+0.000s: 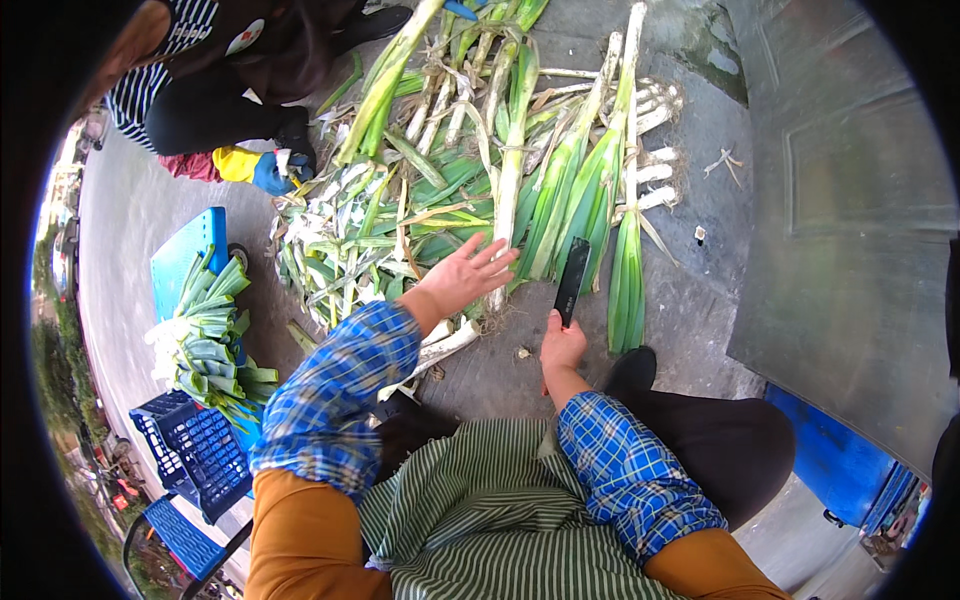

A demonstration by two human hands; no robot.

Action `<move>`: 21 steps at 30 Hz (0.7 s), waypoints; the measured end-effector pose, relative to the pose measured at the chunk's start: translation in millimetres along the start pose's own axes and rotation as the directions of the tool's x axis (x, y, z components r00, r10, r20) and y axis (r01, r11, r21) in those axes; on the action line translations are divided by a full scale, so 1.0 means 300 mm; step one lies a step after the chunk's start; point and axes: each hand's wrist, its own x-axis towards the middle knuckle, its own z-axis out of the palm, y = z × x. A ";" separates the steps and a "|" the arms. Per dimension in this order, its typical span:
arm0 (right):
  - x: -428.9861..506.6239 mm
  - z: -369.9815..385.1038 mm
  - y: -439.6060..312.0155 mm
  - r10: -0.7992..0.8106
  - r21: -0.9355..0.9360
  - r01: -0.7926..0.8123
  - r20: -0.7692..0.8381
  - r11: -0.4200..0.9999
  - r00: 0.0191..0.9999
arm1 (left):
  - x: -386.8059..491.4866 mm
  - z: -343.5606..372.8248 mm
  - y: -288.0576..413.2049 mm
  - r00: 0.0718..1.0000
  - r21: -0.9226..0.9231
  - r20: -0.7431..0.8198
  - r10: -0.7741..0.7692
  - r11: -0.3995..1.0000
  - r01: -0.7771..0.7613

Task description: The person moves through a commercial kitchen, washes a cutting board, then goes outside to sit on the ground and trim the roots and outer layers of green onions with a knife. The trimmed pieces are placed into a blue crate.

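Observation:
My left hand (466, 279) is empty, its fingers spread above the near part of the leek pile. Just beyond its fingertips stands out one long leek (508, 195), its rooted white end towards me. My right hand (564, 345) grips a knife (573, 279) with a broad dark blade pointing away from me; the fist hides most of its handle. Past the blade, green-leaved leeks (585, 202) lie with their leaves towards me. Another leek (627, 292) rests on the concrete near my shoe. Loose leaves and peelings (337, 247) are heaped left of my left hand.
Trimmed leeks (214, 330) are stacked at left by a blue board (187, 255). Nearer are a dark blue plastic crate (191, 450) and a blue seat (184, 532). A co-worker's gloved hand (274, 172) is at the pile's far left. A metal panel (847, 225) borders the right.

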 end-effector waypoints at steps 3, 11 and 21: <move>0.020 -0.011 -0.003 0.090 0.099 -0.086 -0.030 0.991 0.996 | 0.085 0.037 0.014 0.960 0.137 0.252 0.126 0.977 -0.164; -0.023 -0.099 -0.055 0.229 0.193 -0.215 -0.049 0.957 0.972 | 0.067 -0.196 0.134 0.901 -0.242 0.161 0.403 0.901 -0.360; -0.114 -0.124 -0.128 -0.140 0.016 0.140 -0.007 0.990 0.990 | -0.277 -0.354 0.228 0.681 -0.134 0.572 -0.458 0.766 0.628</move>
